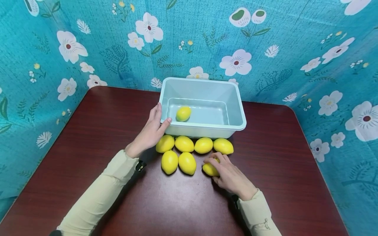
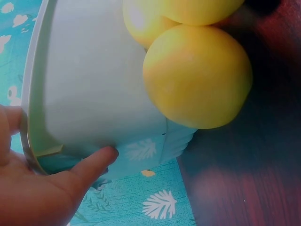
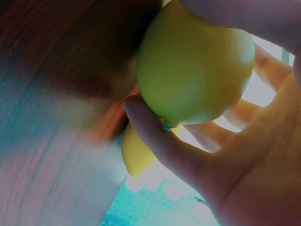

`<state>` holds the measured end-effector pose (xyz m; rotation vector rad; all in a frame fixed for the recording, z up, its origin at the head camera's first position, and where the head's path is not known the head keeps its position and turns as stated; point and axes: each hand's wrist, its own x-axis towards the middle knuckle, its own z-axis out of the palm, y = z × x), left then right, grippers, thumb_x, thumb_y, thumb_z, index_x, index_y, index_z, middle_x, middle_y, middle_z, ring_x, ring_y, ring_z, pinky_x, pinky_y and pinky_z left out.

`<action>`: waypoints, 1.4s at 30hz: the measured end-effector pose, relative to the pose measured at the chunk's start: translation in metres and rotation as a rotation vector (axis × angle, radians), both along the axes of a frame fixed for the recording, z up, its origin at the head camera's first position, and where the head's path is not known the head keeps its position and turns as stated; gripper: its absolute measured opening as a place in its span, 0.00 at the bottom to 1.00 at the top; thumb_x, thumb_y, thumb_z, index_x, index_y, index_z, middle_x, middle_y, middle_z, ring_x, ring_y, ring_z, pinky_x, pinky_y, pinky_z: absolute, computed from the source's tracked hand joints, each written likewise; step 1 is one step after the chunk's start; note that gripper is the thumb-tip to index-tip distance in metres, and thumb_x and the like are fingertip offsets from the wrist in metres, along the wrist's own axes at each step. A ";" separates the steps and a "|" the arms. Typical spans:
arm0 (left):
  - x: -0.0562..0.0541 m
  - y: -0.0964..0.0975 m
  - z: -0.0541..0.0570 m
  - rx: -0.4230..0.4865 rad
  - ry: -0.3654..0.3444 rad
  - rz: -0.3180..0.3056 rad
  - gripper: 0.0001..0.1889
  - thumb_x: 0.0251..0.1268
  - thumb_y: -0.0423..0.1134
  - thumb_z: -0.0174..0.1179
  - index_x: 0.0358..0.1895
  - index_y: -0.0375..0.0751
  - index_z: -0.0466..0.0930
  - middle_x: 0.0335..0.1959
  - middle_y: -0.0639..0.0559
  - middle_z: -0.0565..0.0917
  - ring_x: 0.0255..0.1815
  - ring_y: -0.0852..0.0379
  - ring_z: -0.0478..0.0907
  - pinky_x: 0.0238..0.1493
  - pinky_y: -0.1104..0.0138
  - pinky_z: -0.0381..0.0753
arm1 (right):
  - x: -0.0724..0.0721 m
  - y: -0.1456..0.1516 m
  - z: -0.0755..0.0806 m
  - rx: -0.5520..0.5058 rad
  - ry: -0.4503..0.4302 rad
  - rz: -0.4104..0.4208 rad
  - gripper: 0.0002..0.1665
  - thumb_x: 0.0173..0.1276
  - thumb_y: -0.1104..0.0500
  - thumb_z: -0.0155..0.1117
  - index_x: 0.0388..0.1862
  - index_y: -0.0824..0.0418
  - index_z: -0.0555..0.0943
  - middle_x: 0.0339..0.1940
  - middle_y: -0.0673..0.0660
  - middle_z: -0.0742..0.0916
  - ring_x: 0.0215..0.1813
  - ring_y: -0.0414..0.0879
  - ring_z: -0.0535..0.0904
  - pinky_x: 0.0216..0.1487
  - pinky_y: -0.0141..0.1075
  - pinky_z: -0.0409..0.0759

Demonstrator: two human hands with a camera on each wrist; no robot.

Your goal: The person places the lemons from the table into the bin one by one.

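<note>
A pale blue plastic bin (image 1: 203,127) stands at the back of the table with one lemon (image 1: 183,113) inside, left of its middle. My left hand (image 1: 150,131) holds the bin's front left corner, the thumb on the front side and the fingers along the left side; the left wrist view shows this hand (image 2: 42,188) at the rim. My right hand (image 1: 233,175) grips a lemon (image 1: 210,168) low at the table, fingers and thumb round it. Close up, that lemon (image 3: 195,66) sits between thumb and fingers in the right wrist view.
Several lemons (image 1: 184,144) line up against the bin's front. Two more lemons (image 1: 169,162) lie before them, left of my right hand. The dark red wooden table (image 1: 183,206) has a flowered blue cloth (image 1: 192,42) hanging behind it and at its sides.
</note>
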<state>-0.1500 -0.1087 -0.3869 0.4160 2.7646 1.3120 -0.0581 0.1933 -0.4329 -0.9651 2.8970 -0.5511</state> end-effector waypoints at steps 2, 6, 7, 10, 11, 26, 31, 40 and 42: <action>0.000 0.000 0.000 0.003 -0.005 0.002 0.41 0.76 0.54 0.42 0.77 0.38 0.29 0.79 0.43 0.37 0.75 0.43 0.52 0.73 0.49 0.57 | 0.000 0.000 0.000 0.003 -0.007 -0.004 0.36 0.47 0.73 0.71 0.56 0.51 0.77 0.55 0.50 0.74 0.59 0.50 0.70 0.41 0.37 0.79; 0.000 0.000 -0.001 0.010 -0.009 0.004 0.41 0.76 0.54 0.42 0.77 0.38 0.29 0.79 0.43 0.37 0.76 0.44 0.52 0.73 0.49 0.57 | 0.001 -0.001 -0.001 0.018 -0.018 -0.019 0.36 0.48 0.72 0.72 0.57 0.51 0.77 0.55 0.51 0.74 0.59 0.50 0.70 0.42 0.38 0.79; 0.000 0.000 -0.001 0.010 -0.008 0.003 0.41 0.76 0.54 0.42 0.77 0.38 0.29 0.79 0.43 0.37 0.76 0.44 0.51 0.73 0.49 0.57 | 0.001 -0.001 -0.001 0.022 -0.019 -0.022 0.36 0.48 0.72 0.72 0.57 0.51 0.77 0.55 0.51 0.74 0.59 0.50 0.70 0.43 0.39 0.79; 0.000 0.000 -0.001 0.008 -0.002 0.001 0.41 0.76 0.54 0.42 0.77 0.39 0.29 0.79 0.44 0.37 0.76 0.44 0.50 0.73 0.49 0.56 | 0.000 -0.001 -0.001 0.033 -0.016 -0.026 0.36 0.48 0.71 0.72 0.58 0.52 0.77 0.55 0.50 0.74 0.58 0.50 0.71 0.46 0.40 0.79; 0.000 0.000 -0.001 0.007 0.000 -0.001 0.41 0.76 0.54 0.42 0.77 0.38 0.29 0.79 0.44 0.37 0.76 0.44 0.50 0.73 0.49 0.56 | 0.000 -0.001 -0.001 0.036 -0.015 -0.026 0.36 0.48 0.71 0.72 0.58 0.52 0.77 0.54 0.51 0.74 0.58 0.50 0.71 0.46 0.40 0.79; -0.001 -0.003 -0.001 0.001 -0.012 -0.021 0.40 0.77 0.52 0.41 0.77 0.40 0.27 0.79 0.42 0.38 0.78 0.45 0.47 0.74 0.49 0.53 | 0.000 -0.003 -0.001 0.060 -0.017 -0.065 0.36 0.49 0.67 0.73 0.59 0.52 0.76 0.56 0.53 0.76 0.58 0.52 0.73 0.48 0.43 0.79; -0.002 -0.002 0.001 0.010 -0.026 -0.014 0.39 0.78 0.51 0.40 0.77 0.39 0.27 0.79 0.43 0.37 0.78 0.46 0.46 0.75 0.49 0.50 | 0.000 -0.003 -0.002 0.058 -0.003 -0.067 0.35 0.49 0.66 0.74 0.58 0.53 0.76 0.55 0.53 0.76 0.57 0.52 0.73 0.47 0.43 0.79; -0.005 -0.002 0.000 0.037 -0.065 -0.005 0.38 0.78 0.50 0.40 0.77 0.43 0.27 0.80 0.46 0.36 0.79 0.48 0.42 0.76 0.49 0.47 | 0.000 -0.003 0.001 0.053 -0.010 -0.070 0.34 0.51 0.63 0.75 0.58 0.51 0.76 0.56 0.52 0.76 0.57 0.51 0.73 0.49 0.43 0.79; -0.005 -0.003 0.000 0.041 -0.063 -0.007 0.37 0.78 0.50 0.40 0.77 0.44 0.28 0.80 0.46 0.37 0.79 0.48 0.42 0.76 0.49 0.47 | 0.000 -0.003 0.001 0.052 -0.005 -0.068 0.33 0.52 0.63 0.75 0.58 0.51 0.76 0.56 0.52 0.76 0.57 0.50 0.73 0.49 0.42 0.79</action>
